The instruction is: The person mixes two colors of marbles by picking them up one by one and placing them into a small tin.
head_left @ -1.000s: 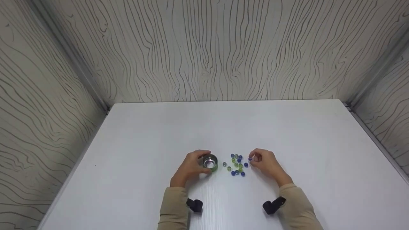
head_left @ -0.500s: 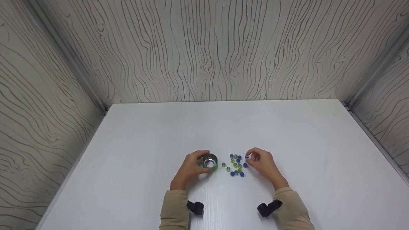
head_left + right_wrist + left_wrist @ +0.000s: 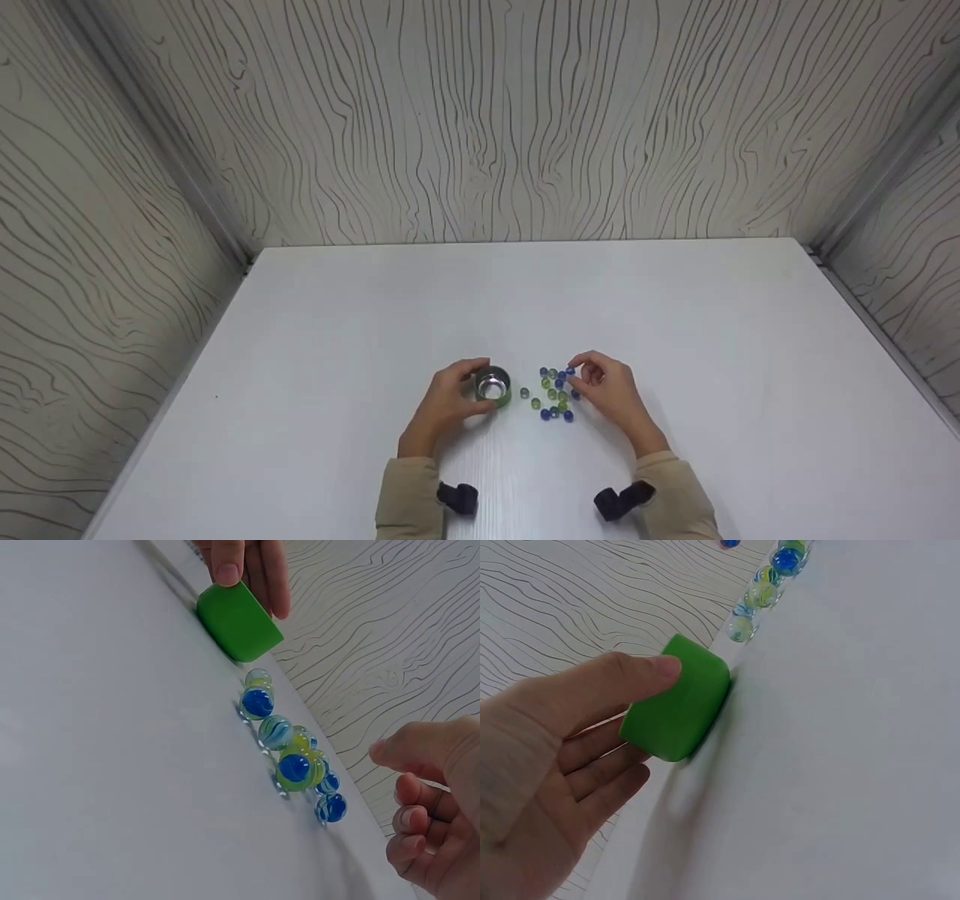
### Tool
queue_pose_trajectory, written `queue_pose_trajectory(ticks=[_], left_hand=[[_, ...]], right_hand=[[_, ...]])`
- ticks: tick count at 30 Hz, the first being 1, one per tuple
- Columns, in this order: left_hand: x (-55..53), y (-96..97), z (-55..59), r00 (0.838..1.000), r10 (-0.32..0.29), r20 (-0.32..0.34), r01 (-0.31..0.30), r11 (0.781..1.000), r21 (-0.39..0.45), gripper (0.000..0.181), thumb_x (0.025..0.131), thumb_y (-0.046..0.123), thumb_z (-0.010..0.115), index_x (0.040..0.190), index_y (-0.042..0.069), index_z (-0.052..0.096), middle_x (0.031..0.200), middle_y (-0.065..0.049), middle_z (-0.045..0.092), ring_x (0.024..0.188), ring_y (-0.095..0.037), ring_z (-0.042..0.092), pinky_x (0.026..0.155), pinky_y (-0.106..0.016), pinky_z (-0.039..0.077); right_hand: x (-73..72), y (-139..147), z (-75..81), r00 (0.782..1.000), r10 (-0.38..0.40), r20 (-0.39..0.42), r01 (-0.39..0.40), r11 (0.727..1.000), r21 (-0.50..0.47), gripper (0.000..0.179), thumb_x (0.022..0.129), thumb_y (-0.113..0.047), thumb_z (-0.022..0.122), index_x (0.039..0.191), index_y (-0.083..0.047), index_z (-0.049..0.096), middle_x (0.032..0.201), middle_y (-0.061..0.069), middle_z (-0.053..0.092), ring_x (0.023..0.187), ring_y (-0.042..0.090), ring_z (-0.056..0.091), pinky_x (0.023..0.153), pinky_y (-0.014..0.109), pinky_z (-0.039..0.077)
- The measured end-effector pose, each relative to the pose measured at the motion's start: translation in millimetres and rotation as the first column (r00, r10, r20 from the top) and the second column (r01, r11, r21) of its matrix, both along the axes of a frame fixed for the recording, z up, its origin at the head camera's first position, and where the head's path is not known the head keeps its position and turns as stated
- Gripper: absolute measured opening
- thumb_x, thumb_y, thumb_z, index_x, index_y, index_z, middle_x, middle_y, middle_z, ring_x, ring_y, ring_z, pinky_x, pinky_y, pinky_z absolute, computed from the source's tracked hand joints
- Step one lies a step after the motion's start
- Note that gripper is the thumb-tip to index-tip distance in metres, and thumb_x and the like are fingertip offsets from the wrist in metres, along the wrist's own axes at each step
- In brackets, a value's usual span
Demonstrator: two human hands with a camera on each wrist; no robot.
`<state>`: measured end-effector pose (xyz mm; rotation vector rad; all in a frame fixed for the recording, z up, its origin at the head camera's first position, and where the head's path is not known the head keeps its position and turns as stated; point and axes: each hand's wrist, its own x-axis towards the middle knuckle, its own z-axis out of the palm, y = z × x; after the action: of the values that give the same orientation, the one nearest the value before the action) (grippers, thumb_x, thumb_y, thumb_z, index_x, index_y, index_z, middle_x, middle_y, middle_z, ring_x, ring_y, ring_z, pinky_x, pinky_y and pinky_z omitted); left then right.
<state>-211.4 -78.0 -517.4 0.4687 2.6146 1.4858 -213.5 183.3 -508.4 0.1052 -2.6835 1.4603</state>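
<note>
A small green cup (image 3: 681,706) with a shiny metallic inside stands on the white table. My left hand (image 3: 448,401) grips it from the left, thumb on the near side and fingers on the far side. Right of the cup lies a loose group of blue, yellow-green and clear swirled glass marbles (image 3: 553,394). My right hand (image 3: 611,386) is over the group's right edge, pinching a blue marble (image 3: 571,370) between thumb and index fingertips. In the left wrist view this held marble (image 3: 730,543) shows above the row of others. The right wrist view shows the other right fingers (image 3: 409,847) curled.
The white table (image 3: 337,322) runs back to a wall panel (image 3: 480,120) with a wood-grain pattern. Side panels stand left and right. A black wrist-camera mount (image 3: 459,499) sits on the left sleeve, another mount (image 3: 622,501) on the right.
My right hand has moved left with the blue marble, from outside the group to its right edge. The left hand keeps its grip on the cup.
</note>
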Motion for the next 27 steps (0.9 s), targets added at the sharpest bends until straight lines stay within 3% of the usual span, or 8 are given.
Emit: queue_pose_trajectory(ticks=[9, 27], left_hand=[[-0.1, -0.8, 0.5, 1.000, 0.008, -0.006, -0.008, 1.000, 0.013, 0.065, 0.074, 0.011, 0.081, 0.131, -0.001, 0.054, 0.132, -0.019, 0.060, 0.129, -0.035, 0.054, 0.112, -0.046, 0.044], [1.8, 0.3, -1.9, 1.000, 0.009, 0.000, -0.009, 1.000, 0.023, 0.063, 0.075, 0.010, 0.079, 0.132, 0.001, 0.054, 0.134, -0.018, 0.059, 0.129, -0.036, 0.054, 0.112, -0.047, 0.044]], right_hand=[[1.5, -9, 2.1, 1.000, -0.024, -0.014, 0.023, 0.998, -0.054, 0.015, 0.080, 0.001, 0.071, 0.095, -0.005, 0.069, 0.070, 0.001, 0.052, 0.062, 0.002, 0.042, 0.056, 0.012, 0.038], [5.2, -26, 0.8, 0.998, 0.007, -0.066, -0.014, 0.994, -0.112, 0.015, 0.081, -0.002, 0.072, 0.095, -0.006, 0.070, 0.070, 0.003, 0.056, 0.062, 0.000, 0.043, 0.055, 0.011, 0.038]])
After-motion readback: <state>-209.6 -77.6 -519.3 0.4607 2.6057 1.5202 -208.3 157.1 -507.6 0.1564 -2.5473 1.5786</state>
